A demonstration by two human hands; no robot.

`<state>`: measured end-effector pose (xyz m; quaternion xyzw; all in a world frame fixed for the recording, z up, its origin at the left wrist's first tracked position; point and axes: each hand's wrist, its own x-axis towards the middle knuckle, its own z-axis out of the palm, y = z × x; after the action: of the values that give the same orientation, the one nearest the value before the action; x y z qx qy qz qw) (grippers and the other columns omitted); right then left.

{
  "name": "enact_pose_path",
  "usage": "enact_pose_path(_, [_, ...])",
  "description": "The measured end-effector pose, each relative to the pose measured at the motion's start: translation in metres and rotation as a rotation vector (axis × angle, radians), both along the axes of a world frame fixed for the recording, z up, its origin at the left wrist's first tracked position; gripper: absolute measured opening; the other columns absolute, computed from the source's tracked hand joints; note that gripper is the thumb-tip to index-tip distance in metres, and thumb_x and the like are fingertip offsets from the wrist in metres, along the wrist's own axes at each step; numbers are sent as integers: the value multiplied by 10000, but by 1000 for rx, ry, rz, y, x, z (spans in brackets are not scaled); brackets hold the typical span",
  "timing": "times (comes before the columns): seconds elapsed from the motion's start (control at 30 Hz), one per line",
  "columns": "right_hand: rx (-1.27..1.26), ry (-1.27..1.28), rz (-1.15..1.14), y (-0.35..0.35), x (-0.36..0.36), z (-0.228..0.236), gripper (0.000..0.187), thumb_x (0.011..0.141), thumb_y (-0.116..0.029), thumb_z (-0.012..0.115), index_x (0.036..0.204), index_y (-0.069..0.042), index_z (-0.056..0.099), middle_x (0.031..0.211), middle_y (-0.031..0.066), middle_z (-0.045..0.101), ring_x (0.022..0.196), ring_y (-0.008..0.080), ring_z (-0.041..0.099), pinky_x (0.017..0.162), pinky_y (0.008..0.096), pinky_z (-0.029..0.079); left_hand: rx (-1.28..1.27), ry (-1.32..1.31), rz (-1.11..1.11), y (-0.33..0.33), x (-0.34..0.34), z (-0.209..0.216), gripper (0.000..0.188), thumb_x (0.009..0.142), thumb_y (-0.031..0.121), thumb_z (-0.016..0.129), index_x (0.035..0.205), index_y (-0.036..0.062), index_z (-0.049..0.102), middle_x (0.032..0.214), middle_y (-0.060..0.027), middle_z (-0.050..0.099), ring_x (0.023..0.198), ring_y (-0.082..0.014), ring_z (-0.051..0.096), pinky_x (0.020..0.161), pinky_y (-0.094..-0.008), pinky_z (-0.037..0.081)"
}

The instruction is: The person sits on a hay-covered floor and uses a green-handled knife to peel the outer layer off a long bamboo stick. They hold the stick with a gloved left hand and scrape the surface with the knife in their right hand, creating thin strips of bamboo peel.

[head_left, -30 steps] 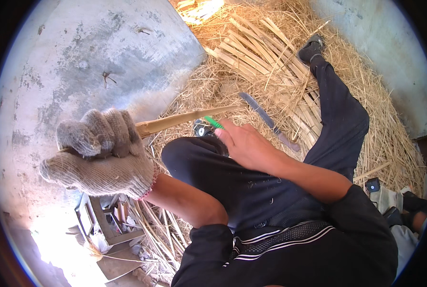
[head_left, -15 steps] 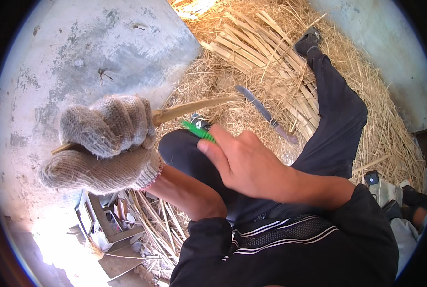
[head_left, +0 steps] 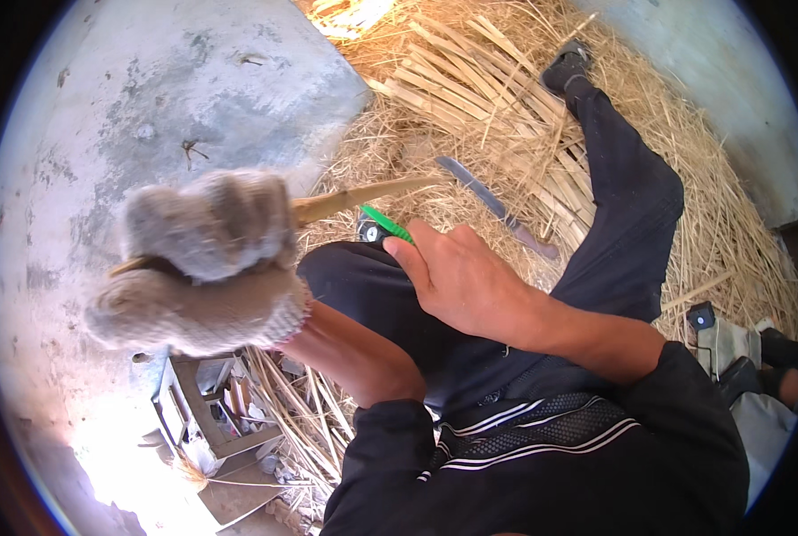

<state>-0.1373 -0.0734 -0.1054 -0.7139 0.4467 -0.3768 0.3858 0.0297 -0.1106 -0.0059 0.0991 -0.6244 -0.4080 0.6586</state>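
My left hand (head_left: 198, 259) wears a knitted grey-beige glove, slightly blurred, and its fingers are wrapped round a pale bamboo-like strip (head_left: 354, 196). The strip's long tapered end points right, and its short other end pokes out on the glove's left side. Bare, my right hand (head_left: 470, 281) closes on a slim bright-green tool (head_left: 386, 221) with a ribbed grip. That tool's front end lies just below the strip in the picture; whether they touch I cannot tell. Its working edge is too small to make out.
A long knife (head_left: 488, 195) with a wooden handle lies on straw (head_left: 399, 143). Beyond it are piled split strips (head_left: 470, 85). A worn wall (head_left: 149, 89) stands at left; an open box (head_left: 220, 406) of odds and ends sits below my left arm. Another person's things (head_left: 729, 357) show at right.
My right hand has moved slightly right, and the green tool now sits farther along the strip. My gloved left hand has shifted a little right. Both hands keep their grip.
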Motion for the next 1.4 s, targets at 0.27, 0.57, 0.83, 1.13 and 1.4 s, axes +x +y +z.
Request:
enact_pose_path(0.27, [-96,162,-61,-4,-10,-47,286,989,-234,512,889,32,534,530,243,533,500,445,565,463,496,427,-41,6,23,-5,-8,0,603,849,722,492,630,163,443,471,41,317,354,-95,301,304,-243,327])
enact_pose_path(0.57, [-97,-9,-22,-8,0,-36,359,1006,-287,471,856,31,545,582,279,533,597,482,568,535,508,434,-40,-70,-22,7,-9,7,604,852,715,502,602,174,408,448,63,314,337,-74,283,304,-240,313])
enact_pose_path(0.83, [41,-38,42,14,-10,10,352,994,-275,487,852,39,553,576,278,551,576,473,581,509,510,455,-230,-199,-117,2,-18,6,598,863,709,489,589,185,399,439,64,312,325,-84,296,312,-256,316])
enact_pose_path(1.13, [-51,-91,71,20,-10,13,310,976,-247,529,871,45,526,509,251,533,485,435,583,438,476,460,-193,-196,-215,1,3,-4,611,873,695,490,569,175,389,434,52,334,322,-91,338,323,-253,330])
enact_pose_path(1.4, [-3,247,0,-5,-9,-71,345,979,-259,505,843,48,583,598,267,575,571,445,610,522,492,493,-189,-133,-225,-3,22,-9,605,898,676,461,574,169,402,426,48,350,298,-93,347,307,-247,351])
